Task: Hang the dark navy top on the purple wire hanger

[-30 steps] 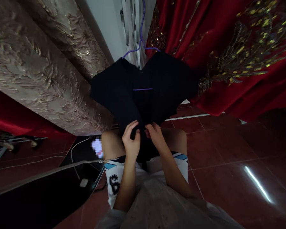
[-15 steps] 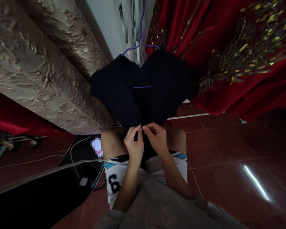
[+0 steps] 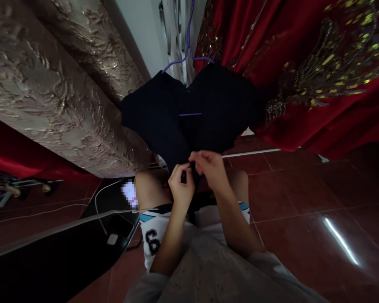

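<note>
A dark navy garment point(image 3: 151, 113) with an open neck hangs in front of me on a purple hanger point(image 3: 188, 46), whose lower bar shows across the neck opening. At the garment's lower front edge, my left hand point(image 3: 181, 182) is closed in a pinch, thumb and forefinger on the dark cloth. Just above and to its right, my right hand point(image 3: 212, 167) is closed too, fingertips pressed together at the front edge. Whether something small sits between the right fingertips is too dark to make out.
Beige textured fabric point(image 3: 66, 97) hangs at left, red cloth with gold sequins point(image 3: 331, 63) at right. A black table point(image 3: 50, 261) at lower left holds a dark phone point(image 3: 121, 226), a white charger point(image 3: 112, 239) and a cable. The floor is red tile point(image 3: 290, 244).
My right hand has risen and turned, drawing up from the left hand. My left hand has shifted slightly right and stays pinched on the garment.
</note>
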A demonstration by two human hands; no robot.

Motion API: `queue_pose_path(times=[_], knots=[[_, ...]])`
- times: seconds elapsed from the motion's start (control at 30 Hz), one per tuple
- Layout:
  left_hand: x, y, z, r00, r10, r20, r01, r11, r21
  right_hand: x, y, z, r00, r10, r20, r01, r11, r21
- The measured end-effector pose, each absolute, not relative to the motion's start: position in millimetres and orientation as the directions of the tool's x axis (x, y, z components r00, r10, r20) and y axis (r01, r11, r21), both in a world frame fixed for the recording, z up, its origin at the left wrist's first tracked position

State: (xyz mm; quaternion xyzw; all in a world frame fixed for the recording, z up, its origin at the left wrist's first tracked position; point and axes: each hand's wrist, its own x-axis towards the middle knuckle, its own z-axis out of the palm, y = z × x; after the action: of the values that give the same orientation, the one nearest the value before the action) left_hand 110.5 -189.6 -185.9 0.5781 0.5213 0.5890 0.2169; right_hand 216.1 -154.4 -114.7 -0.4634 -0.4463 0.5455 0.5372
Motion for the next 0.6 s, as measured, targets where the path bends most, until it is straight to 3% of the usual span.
queue_pose_path(times=[0.1,0.2,0.33,0.47,0.6], knots=[[121.3,-174.7,-193.2,-0.116,0.841,0.529,0.401,-0.447,0.800,217.5,-114.2,-62.8,0.175,0.963,0.204,-0.172,0.234,-0.957],[129.4,-153.5,-192.4,-0.009,0.821,0.570,0.427,-0.512,0.745,215.2,-83.3,-20.1,0.191,0.917,0.350,-0.123,0.376,-0.918],[122.2,-123.1,-156.0,0.133,0.825,0.549,0.405,-0.551,0.730,214.9,-77.7,-8.1,0.081,0.926,0.369,-0.064,0.374,-0.925],[101.7,-93.3,-88.8,-0.008,0.675,0.738,0.342,-0.691,0.637,221.5,-90.4,-13.5,0.007,0.925,0.379,-0.064,0.378,-0.923],[96.4,-75.6,-37.8,0.050,0.583,0.811,0.398,-0.756,0.519,227.4,-86.0,-19.0,0.058,0.871,0.488,-0.018,0.490,-0.872]])
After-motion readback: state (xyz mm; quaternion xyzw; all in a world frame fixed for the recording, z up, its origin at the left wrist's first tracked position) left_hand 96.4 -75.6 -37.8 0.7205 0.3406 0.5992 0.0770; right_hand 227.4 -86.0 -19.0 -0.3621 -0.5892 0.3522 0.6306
